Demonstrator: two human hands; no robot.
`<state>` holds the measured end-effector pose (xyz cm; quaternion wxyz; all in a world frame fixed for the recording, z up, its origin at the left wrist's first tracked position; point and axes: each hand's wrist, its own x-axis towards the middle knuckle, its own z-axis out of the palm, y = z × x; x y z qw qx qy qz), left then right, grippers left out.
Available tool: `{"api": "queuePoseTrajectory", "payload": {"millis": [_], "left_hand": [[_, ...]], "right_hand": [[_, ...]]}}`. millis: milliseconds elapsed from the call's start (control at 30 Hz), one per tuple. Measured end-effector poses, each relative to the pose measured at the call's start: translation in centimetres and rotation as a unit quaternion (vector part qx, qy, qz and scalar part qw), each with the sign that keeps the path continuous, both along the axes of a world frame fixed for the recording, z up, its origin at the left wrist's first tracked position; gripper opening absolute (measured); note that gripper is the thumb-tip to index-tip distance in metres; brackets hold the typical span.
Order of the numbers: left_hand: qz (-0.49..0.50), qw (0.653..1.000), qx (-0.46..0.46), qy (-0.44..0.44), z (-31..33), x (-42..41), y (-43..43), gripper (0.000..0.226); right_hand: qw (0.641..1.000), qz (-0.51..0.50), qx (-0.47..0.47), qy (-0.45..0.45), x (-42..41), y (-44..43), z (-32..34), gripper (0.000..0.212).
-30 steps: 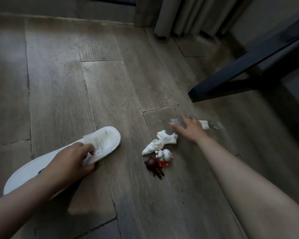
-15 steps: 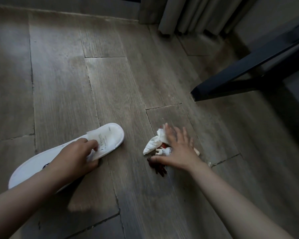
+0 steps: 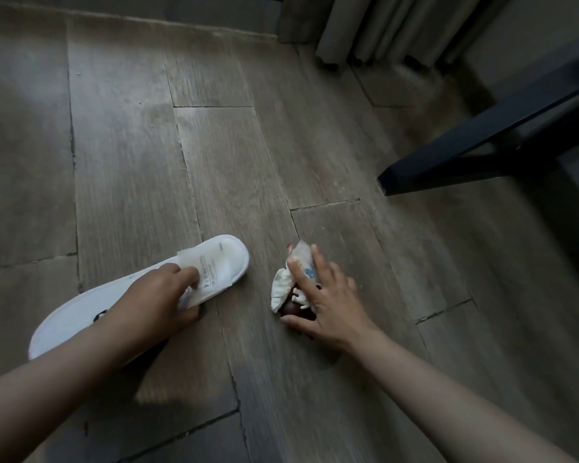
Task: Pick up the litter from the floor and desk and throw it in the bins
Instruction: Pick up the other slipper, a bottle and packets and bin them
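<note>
Left fingers (image 3: 188, 275): curled round the side of a white slipper (image 3: 229, 253), pinching a flat printed paper sachet (image 3: 214, 275) against its top.
Right fingers (image 3: 298, 277): spread wide and fairly straight, laid over the litter on the plank floor (image 3: 214, 162).
Clear wrapper (image 3: 302, 257): pressed under my right index and middle fingertips.
Crumpled tissue (image 3: 280, 290): just left of my right index finger, touching the wrapper.
Toy figures: a small white figure (image 3: 300, 298) and a brown figure (image 3: 290, 309) lie between my right thumb and index finger, partly hidden.
Dark furniture leg (image 3: 482, 138): well beyond my right fingers.
</note>
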<state>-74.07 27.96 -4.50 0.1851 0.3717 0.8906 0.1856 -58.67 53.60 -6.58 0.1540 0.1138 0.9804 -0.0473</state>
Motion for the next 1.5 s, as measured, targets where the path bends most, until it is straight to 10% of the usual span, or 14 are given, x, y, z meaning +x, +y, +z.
{"api": "queuePoseTrajectory", "payload": {"millis": [400, 1500], "left_hand": [[-0.01, 1.0, -0.001, 0.003, -0.5, 0.0, -0.2, 0.032], [-0.016, 1.0, -0.006, 0.014, -0.8, -0.1, 0.0, 0.035]], "right_hand": [[0.979, -0.167, 0.016, 0.115, -0.6, -4.5, -1.0, 0.062], [0.982, -0.125, 0.052, 0.134, -0.8, -5.5, -1.1, 0.039]]}}
